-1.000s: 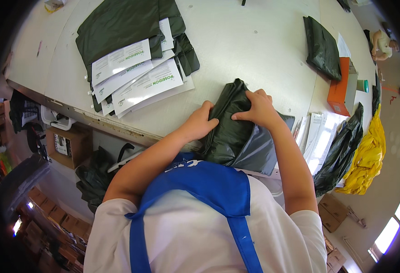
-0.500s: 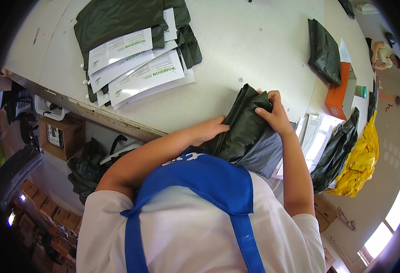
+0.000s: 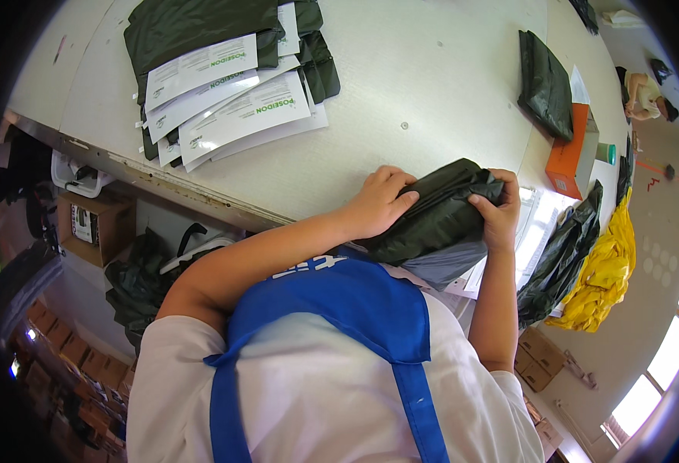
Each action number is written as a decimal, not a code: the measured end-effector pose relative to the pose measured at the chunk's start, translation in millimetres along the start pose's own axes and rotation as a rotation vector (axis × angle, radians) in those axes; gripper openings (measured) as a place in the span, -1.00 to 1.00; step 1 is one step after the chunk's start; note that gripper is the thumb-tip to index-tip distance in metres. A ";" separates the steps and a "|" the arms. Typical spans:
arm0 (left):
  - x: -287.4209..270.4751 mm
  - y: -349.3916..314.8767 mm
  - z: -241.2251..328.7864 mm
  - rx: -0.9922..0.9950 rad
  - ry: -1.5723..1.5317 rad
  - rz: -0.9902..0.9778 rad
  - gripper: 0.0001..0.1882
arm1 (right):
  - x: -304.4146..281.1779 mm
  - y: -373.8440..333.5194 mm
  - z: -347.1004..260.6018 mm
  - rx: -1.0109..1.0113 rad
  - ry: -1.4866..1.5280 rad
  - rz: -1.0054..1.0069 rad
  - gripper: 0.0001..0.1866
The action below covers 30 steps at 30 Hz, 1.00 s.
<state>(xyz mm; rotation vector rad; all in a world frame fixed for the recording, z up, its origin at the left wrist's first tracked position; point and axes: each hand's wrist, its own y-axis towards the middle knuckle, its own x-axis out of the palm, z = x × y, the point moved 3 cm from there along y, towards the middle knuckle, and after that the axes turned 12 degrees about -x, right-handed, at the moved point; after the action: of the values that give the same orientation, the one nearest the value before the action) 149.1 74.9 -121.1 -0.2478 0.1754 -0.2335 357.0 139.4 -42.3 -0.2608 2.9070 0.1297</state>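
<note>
A dark green plastic package (image 3: 438,214) rests at the near edge of the white table (image 3: 424,85), with a grey bag (image 3: 447,264) partly under it. My left hand (image 3: 378,202) presses on the package's left side, fingers curled over it. On the far right end, my right hand (image 3: 500,214) grips the crumpled plastic. Both forearms come up from my blue apron.
A stack of dark green packages with white paper sheets (image 3: 227,100) lies at the left. Another dark package (image 3: 546,85) sits on an orange box (image 3: 571,150) at the right. Dark bags (image 3: 563,255) and a yellow bag (image 3: 606,274) hang beyond the table's edge. Cardboard boxes (image 3: 92,224) stand below.
The package has been pulled toward me and turned more lengthwise. My right hand shifted from its top to its far right end, and my left hand slid up onto it.
</note>
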 end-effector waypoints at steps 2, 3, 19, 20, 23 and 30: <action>1.7 -0.2 -2.8 -0.053 -0.154 -0.063 -0.55 | 5.2 0.0 2.5 -0.011 -0.024 -0.013 -0.48; 0.4 -1.6 -2.9 -0.089 -0.171 -0.068 -0.52 | 8.5 0.3 3.8 -0.006 -0.014 -0.011 -0.49; -51.5 -5.1 10.0 -0.421 -0.356 -0.381 -0.47 | 59.7 11.7 -23.0 0.149 -0.267 -0.236 -0.35; -49.0 -10.3 3.6 -0.447 -0.399 -0.454 -0.44 | 60.1 8.3 -20.8 0.198 -0.297 -0.235 -0.35; -32.8 -36.0 -7.5 -0.619 -0.747 -0.767 -0.36 | 59.1 -20.0 -9.1 0.231 -0.226 -0.201 -0.32; -22.3 -21.2 4.6 -0.394 -0.088 -0.748 -0.28 | 34.9 -15.6 -32.7 0.301 -0.091 -0.333 -0.34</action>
<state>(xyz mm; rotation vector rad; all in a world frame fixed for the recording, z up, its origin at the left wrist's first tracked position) 124.3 61.5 -108.0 -0.7134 0.0315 -0.9326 319.5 114.8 -19.5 -0.6560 2.6972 -0.3370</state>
